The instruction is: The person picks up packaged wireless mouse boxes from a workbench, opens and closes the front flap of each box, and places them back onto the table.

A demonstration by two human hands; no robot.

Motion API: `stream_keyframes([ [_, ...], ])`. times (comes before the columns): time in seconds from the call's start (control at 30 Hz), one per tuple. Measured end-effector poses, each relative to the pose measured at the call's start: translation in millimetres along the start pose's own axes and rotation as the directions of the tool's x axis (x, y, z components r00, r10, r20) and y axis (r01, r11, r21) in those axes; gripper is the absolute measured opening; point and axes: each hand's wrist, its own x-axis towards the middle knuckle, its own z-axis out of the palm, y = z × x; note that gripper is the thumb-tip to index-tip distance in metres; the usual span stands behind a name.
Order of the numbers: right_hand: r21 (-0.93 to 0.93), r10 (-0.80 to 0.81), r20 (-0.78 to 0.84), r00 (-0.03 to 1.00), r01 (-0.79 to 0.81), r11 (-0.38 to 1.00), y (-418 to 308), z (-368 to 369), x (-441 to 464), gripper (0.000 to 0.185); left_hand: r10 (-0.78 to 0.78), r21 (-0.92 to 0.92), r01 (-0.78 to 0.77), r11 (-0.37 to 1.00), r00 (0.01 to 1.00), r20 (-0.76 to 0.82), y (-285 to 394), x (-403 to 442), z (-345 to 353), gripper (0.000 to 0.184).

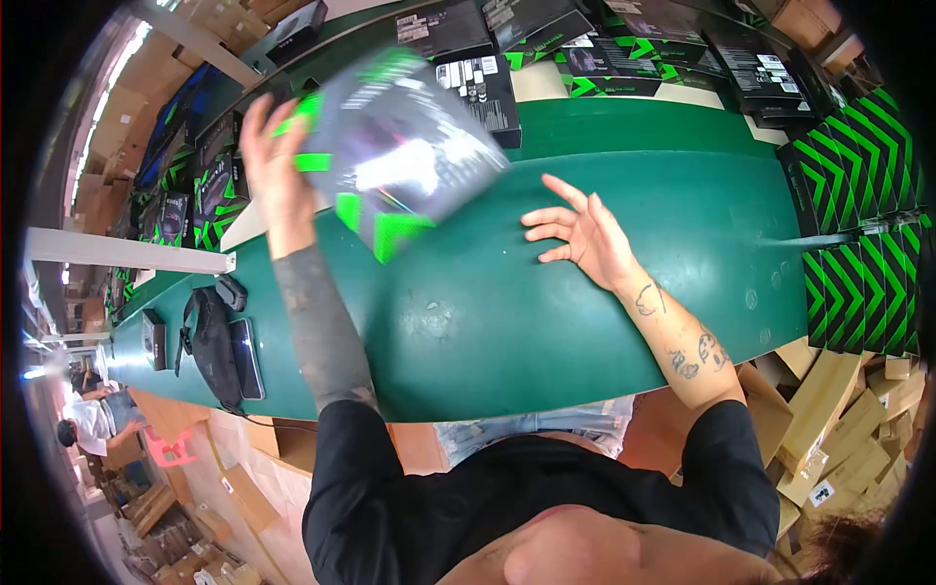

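Note:
A black and green product box [405, 156], smeared by motion, is held up tilted above the green work table [468, 331]. My left hand [278, 175] grips it by its left edge; some of the fingers are hidden by the box or blurred. To the right of the box, my right hand [585, 234] hovers over the table with fingers spread and nothing in it. Behind the held box lies another black box [480, 97] with white labels on its face.
Stacks of similar boxes [624, 63] line the far edge. Green-chevron boxes [858, 283] stand at the right end. A white metal bar [127, 255], a black pouch [213, 341] and a phone [247, 356] are at left. Cartons [848, 419] pile up on the right floor.

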Motion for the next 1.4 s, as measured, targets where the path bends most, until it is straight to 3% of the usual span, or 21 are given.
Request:
stream_keyframes([
  [0.07, -0.096, -0.005, -0.057, 0.998, 0.000, 0.995, 3, 0, 0, 0.073, 0.257, 0.087, -0.242, 0.966, 0.915, -0.311, -31, 24, -55, 0.058],
  [0.1, -0.055, -0.007, -0.078, 0.997, 0.003, 0.998, 4, -1, 0, 0.063, 0.502, 0.651, -0.196, 0.733, 0.802, -0.323, -40, 27, -74, 0.063],
  [0.13, -0.095, -0.030, -0.146, 0.989, 0.017, 0.995, 5, 2, 1, 0.060, 0.702, 0.969, -0.001, 0.248, 0.689, -0.180, -43, 26, -84, 0.069],
  [0.17, -0.139, -0.052, -0.207, 0.977, 0.023, 0.990, 6, 6, 4, 0.057, 0.710, 0.982, -0.064, 0.176, 0.700, -0.081, -43, 26, -83, 0.071],
  [0.2, -0.188, -0.075, -0.258, 0.963, 0.026, 0.982, 6, 10, 10, 0.054, 0.626, 0.920, -0.252, 0.300, 0.780, 0.010, -40, 32, -73, 0.059],
  [0.23, -0.264, -0.113, -0.326, 0.939, 0.025, 0.964, 6, 10, 17, 0.054, 0.230, 0.801, -0.143, 0.582, 0.973, 0.007, -43, 23, -62, 0.053],
  [0.27, -0.427, -0.204, -0.340, 0.918, 0.043, 0.903, 7, 6, 28, 0.055, 0.083, 0.598, -0.109, 0.794, 0.994, 0.070, -88, 22, -58, 0.056],
  [0.37, -0.762, -0.405, -0.333, 0.852, 0.009, 0.647, -9, 2, 71, 0.067, -0.417, 0.907, 0.033, 0.420, 0.894, 0.160, -99, -11, 4, 0.075],
  [0.4, -0.730, -0.366, -0.359, 0.859, -0.015, 0.683, -9, -4, 95, 0.071, -0.598, 0.872, 0.093, 0.481, 0.761, 0.249, -83, -11, 24, 0.084],
  [0.47, -0.662, -0.296, -0.411, 0.862, -0.060, 0.747, -2, -15, 136, 0.077, -0.507, 0.840, 0.084, 0.535, 0.828, 0.240, -85, -23, 34, 0.083],
  [0.53, -0.903, -0.472, -0.296, 0.831, -0.082, 0.422, -9, 7, 133, 0.085, -0.217, 0.712, -0.083, 0.697, 0.922, 0.320, -55, -34, 37, 0.079],
  [0.6, -0.726, -0.576, -0.203, 0.792, 0.273, 0.631, -26, 22, 115, 0.095, 0.154, 0.517, -0.320, 0.794, 0.928, 0.339, -14, -34, 34, 0.070],
  [0.73, -0.898, -0.515, -0.051, 0.856, 0.186, 0.398, -57, 51, 55, 0.092, 0.495, 0.432, -0.745, 0.509, 0.664, 0.561, 59, -38, 41, 0.057],
  [0.8, -0.799, -0.348, -0.086, 0.933, 0.144, 0.584, -35, 41, 41, 0.080, 0.496, 0.527, -0.743, 0.413, 0.669, 0.554, 61, -47, 55, 0.054],
  [0.9, -0.678, -0.073, -0.325, 0.943, -0.179, 0.713, -7, 41, 12, 0.068, 0.473, 0.558, -0.701, 0.444, 0.712, 0.519, 29, -53, 65, 0.046],
  [0.97, -0.516, -0.002, -0.243, 0.970, -0.127, 0.847, 7, 37, -1, 0.062, 0.432, 0.576, -0.655, 0.489, 0.755, 0.493, 9, -56, 71, 0.038],
  [1.0, -0.366, -0.003, -0.199, 0.980, -0.072, 0.928, 12, 38, -5, 0.060, 0.412, 0.458, -0.603, 0.653, 0.791, 0.453, 6, -52, 72, 0.024],
  [1.07, -0.572, -0.143, -0.175, 0.974, 0.017, 0.820, 20, 33, -7, 0.059, 0.313, 0.135, -0.390, 0.911, 0.865, 0.392, -6, -51, 71, 0.022],
  [1.13, -0.560, -0.161, -0.081, 0.984, 0.088, 0.824, 22, 33, -10, 0.057, 0.147, -0.326, -0.047, 0.944, 0.946, 0.290, -38, -56, 60, 0.040],
  [1.23, -0.505, -0.134, -0.023, 0.991, 0.104, 0.857, 15, 31, -9, 0.054, 0.536, -0.793, 0.281, 0.541, 0.611, 0.582, 8, -17, 27, 0.071],
  [1.4, -0.427, -0.128, -0.058, 0.990, 0.091, 0.900, 3, 25, -6, 0.067, 0.597, -0.728, 0.215, 0.651, 0.448, 0.666, 13, -10, 13, 0.071],
])
